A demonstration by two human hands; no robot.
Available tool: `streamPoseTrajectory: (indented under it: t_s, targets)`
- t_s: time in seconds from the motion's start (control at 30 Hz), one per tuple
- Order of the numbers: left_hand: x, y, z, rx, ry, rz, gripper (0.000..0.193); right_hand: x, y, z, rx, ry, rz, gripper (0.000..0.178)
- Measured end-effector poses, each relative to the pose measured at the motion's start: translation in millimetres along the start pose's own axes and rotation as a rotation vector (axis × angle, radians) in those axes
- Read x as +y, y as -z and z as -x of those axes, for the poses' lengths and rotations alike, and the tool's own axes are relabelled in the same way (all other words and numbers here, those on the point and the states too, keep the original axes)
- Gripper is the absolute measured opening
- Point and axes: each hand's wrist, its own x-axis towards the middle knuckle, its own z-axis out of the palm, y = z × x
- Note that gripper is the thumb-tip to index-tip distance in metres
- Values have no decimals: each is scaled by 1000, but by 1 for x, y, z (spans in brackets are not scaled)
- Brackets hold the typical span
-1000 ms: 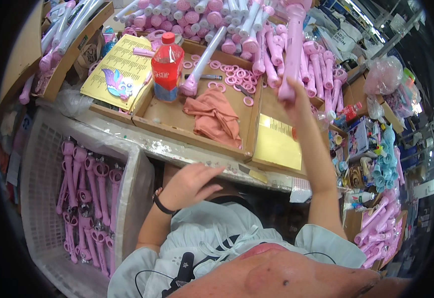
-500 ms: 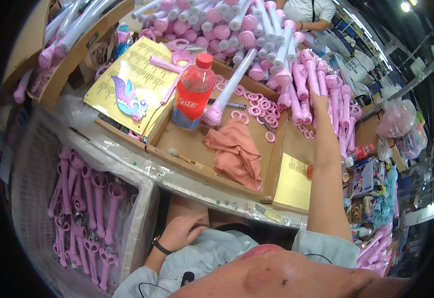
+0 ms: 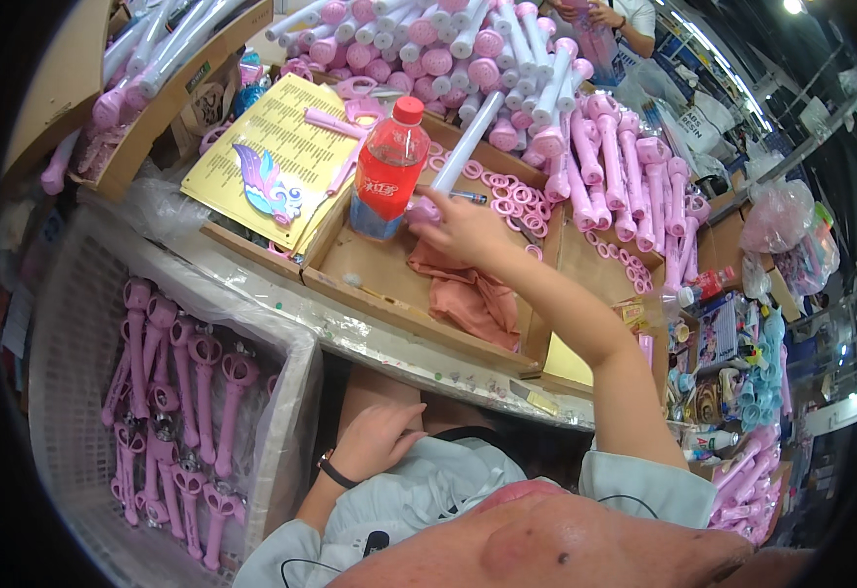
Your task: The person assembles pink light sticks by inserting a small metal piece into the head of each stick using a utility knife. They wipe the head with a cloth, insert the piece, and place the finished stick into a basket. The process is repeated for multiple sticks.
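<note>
My right hand (image 3: 470,230) reaches over the shallow cardboard tray (image 3: 399,312). Its fingers close around the pink end of a toy wand (image 3: 460,152) with a whitish tube, which slants up toward the heap behind. Part of that pink end is hidden by the fingers. Just left of it stands a bottle (image 3: 389,171) with a red cap and red label. A salmon cloth (image 3: 473,306) lies crumpled beneath the wrist. Down on my lap, my left hand (image 3: 379,439) rests with loosely stretched fingers, holding nothing.
Whitish-tubed wands (image 3: 438,59) are heaped at the back, with pink handles (image 3: 634,167) to their right. Pink rings (image 3: 517,201) are scattered in the tray. Yellow printed sheets (image 3: 262,147) lie left. A lined basket (image 3: 296,392) holds pink handles; a person's hand (image 3: 605,14) shows far back.
My right hand has moved left from the pink handles to the wand beside the bottle and closed on its pink end. My left hand stays on my lap. The view has shifted slightly.
</note>
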Motion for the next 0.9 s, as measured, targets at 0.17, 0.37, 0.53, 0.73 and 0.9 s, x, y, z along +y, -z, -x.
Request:
streamPoseTrajectory:
  t_s: [0.17, 0.37, 0.53, 0.73, 0.9]
  targets:
    - [7, -1, 17, -17, 7, -12, 38, -3, -8, 6, 11, -13, -164, 45]
    - [-3, -1, 26, -3, 11, 24, 37, -21, 8, 71, 260, 52, -540, 48]
    - [-18, 3, 25, -2, 4, 58, 35, 18, 74, 55, 338, 94, -395, 48]
    - [-35, 6, 15, 37, 71, 50, 35, 132, 157, -113, 189, 45, -334, 44]
    - [-58, -7, 11, -6, 194, 64, 36, 207, 142, -210, 197, -119, -322, 38]
